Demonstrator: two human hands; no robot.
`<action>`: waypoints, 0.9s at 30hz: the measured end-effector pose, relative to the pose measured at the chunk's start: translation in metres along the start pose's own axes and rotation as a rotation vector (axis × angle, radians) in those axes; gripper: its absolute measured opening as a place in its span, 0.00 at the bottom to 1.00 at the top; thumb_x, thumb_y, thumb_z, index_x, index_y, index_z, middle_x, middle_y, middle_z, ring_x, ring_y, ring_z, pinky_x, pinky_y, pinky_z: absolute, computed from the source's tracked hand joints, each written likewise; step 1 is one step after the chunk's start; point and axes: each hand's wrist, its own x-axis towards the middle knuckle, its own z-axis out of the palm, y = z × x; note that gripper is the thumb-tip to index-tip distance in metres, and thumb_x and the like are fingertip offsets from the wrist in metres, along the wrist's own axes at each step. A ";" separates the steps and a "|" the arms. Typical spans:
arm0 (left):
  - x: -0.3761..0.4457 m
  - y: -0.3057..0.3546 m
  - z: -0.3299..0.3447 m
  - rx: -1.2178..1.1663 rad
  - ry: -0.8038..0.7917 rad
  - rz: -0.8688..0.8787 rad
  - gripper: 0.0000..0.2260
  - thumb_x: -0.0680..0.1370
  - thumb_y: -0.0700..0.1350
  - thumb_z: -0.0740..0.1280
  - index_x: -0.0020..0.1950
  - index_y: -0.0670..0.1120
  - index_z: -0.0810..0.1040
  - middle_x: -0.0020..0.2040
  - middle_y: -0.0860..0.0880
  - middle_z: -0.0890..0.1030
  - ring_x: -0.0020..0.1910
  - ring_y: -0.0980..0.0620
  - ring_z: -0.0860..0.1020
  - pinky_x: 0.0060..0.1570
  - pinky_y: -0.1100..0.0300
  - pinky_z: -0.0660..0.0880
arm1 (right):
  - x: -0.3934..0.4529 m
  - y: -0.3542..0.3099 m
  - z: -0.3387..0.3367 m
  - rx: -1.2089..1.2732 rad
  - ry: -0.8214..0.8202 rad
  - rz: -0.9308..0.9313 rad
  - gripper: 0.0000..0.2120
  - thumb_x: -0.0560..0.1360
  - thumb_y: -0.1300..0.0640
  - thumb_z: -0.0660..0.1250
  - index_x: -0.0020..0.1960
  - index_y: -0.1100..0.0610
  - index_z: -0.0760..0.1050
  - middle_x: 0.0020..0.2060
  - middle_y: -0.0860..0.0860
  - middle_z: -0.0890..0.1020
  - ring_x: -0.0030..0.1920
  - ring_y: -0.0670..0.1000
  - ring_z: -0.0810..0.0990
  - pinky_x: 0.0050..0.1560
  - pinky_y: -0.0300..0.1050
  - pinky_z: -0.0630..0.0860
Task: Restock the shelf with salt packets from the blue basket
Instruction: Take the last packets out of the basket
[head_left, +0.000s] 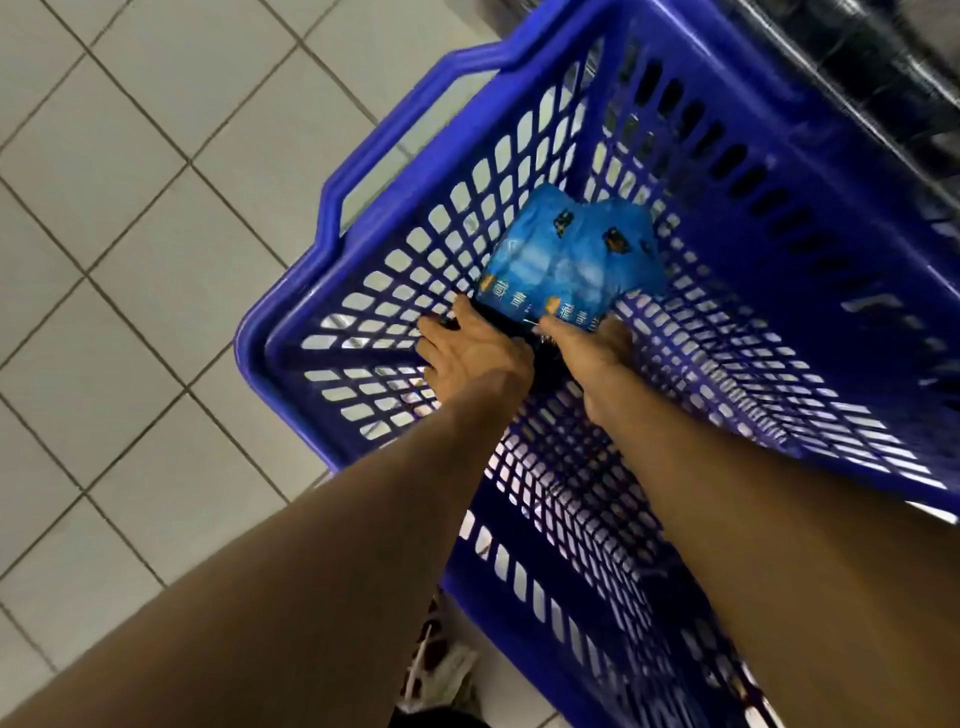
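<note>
Two bare forearms reach down, nearly parallel, into a blue basket (291, 332) standing on a pale tiled floor (130, 234), seen from above by a head-worn camera. At the basket's bottom, toward its far left corner, lie two blue salt packets (566, 260) side by side, their printed near edges facing the person. The left hand (470, 353) sits palm down at the near left corner of the packets, its fingers spread and reaching to the packet's edge; the fingertips are lost in shadow, so whether they grip or merely touch cannot be told. The right hand (589, 348) meets the near edge of the right-hand packet, thumb laid on its top face and fingers apparently curled beneath, pinching it. Motion blur softens the basket's lattice walls. Dark wire shelving (883, 78) crosses the upper right corner, and a patterned shoe (441, 670) shows below the basket.
</note>
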 end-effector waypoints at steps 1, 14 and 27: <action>0.000 0.000 0.001 0.010 -0.003 -0.004 0.33 0.78 0.52 0.70 0.79 0.50 0.58 0.77 0.38 0.55 0.76 0.37 0.57 0.74 0.43 0.60 | 0.000 0.003 -0.002 0.019 -0.017 -0.016 0.32 0.63 0.51 0.79 0.65 0.55 0.76 0.52 0.48 0.84 0.49 0.48 0.83 0.41 0.35 0.76; 0.015 -0.004 0.030 -0.074 -0.461 0.068 0.51 0.62 0.49 0.82 0.76 0.38 0.57 0.71 0.42 0.75 0.70 0.44 0.73 0.66 0.63 0.67 | -0.014 0.064 -0.063 0.131 -0.205 0.019 0.26 0.66 0.55 0.82 0.62 0.48 0.79 0.48 0.39 0.85 0.46 0.35 0.83 0.37 0.26 0.75; -0.013 -0.011 0.077 -0.079 -0.236 -0.004 0.28 0.72 0.50 0.77 0.69 0.47 0.74 0.65 0.45 0.79 0.65 0.44 0.78 0.67 0.44 0.74 | -0.028 0.099 -0.118 0.251 -0.273 0.206 0.32 0.61 0.52 0.81 0.64 0.48 0.79 0.56 0.52 0.86 0.58 0.58 0.83 0.63 0.63 0.78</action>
